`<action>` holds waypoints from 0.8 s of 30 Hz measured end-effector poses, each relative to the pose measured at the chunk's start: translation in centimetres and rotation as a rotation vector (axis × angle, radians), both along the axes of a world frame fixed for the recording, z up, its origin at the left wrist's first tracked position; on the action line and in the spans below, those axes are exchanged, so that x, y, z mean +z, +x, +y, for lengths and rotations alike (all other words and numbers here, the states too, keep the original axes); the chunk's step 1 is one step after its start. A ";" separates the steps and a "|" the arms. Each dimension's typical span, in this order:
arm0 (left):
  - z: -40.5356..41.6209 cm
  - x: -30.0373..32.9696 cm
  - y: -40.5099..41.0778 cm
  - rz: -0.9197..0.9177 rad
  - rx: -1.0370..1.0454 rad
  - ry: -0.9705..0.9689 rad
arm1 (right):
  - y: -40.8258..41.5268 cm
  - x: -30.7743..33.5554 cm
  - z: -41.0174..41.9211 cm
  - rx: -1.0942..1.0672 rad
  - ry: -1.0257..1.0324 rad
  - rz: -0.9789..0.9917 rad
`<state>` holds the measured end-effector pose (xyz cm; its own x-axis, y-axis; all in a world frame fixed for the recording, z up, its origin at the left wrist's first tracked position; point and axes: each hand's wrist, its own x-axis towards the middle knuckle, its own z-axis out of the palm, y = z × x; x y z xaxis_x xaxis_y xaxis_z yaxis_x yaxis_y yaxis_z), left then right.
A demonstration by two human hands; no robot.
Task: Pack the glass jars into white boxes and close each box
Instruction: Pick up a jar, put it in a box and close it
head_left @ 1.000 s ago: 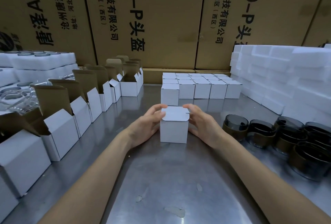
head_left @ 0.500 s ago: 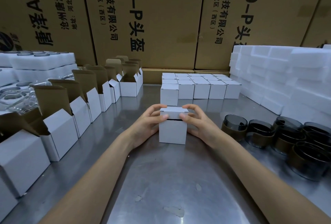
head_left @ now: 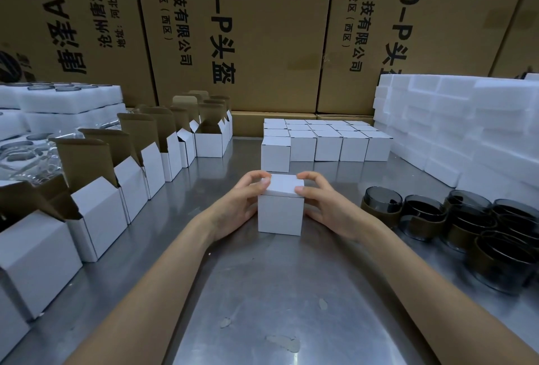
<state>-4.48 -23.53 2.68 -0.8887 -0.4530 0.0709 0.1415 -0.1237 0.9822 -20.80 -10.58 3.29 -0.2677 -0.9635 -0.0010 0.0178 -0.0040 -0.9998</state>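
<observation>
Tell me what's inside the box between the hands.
Nothing inside shows. The box has its lid flat and shut, with the left hand and right hand gripping its top edges. Whether a jar is in it cannot be seen.

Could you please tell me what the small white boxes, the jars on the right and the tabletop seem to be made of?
The white boxes look like matte thin cardboard: the open boxes show brown inner faces and folded flaps. The jars seem to be smoky tinted glass, see-through and glossy at the rims, each wrapped in a brownish band, perhaps paper. The table looks like brushed metal, probably stainless steel, giving dull reflections.
</observation>
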 end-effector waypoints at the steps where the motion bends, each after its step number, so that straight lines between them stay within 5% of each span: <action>1: 0.0 0.0 -0.1 0.000 0.014 -0.009 | 0.0 0.0 0.0 0.000 -0.002 0.003; 6: 0.1 -0.2 -0.1 0.027 0.100 -0.062 | 0.7 -0.3 -0.2 -0.091 -0.055 0.052; 11: 1.3 -1.4 -1.3 0.013 0.446 -0.332 | 1.7 -2.1 -0.7 -0.392 -0.184 0.402; 15: 1.1 -1.8 -1.4 0.014 0.377 -0.550 | 1.0 -2.7 -0.8 -0.446 -0.161 0.637; 24: -4.0 -2.0 -4.7 -0.185 0.568 -0.532 | -3.9 -2.4 -3.9 -0.703 -0.050 0.537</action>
